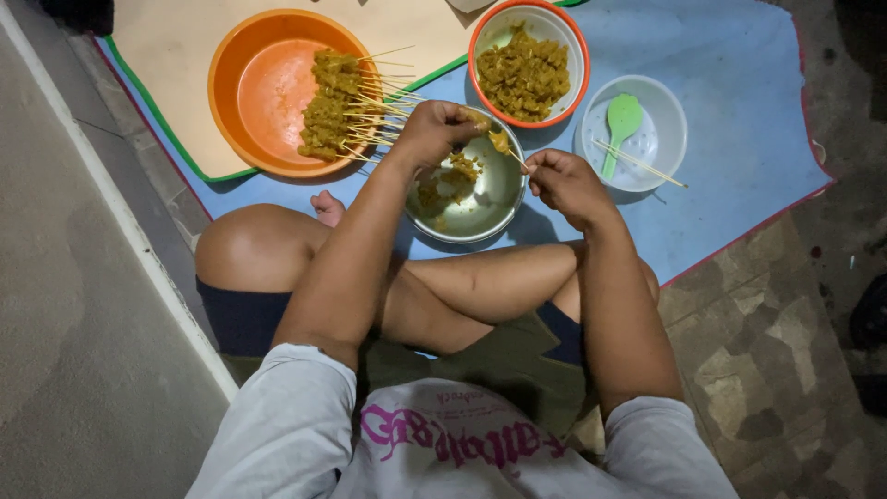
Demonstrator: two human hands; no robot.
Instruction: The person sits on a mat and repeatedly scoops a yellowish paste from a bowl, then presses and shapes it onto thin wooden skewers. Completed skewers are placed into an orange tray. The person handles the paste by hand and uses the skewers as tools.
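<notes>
Left hand (436,129) pinching marinated meat piece (499,140) over steel bowl (494,199), right hand (564,182) gripping bamboo skewer (516,159) threading it, finished skewers (346,103) in orange basin (242,97) at ten o'clock, meat bowl (577,55) at one o'clock.

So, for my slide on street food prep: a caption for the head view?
Left hand threads marinated meat onto a skewer held by right hand above a steel bowl.
</notes>
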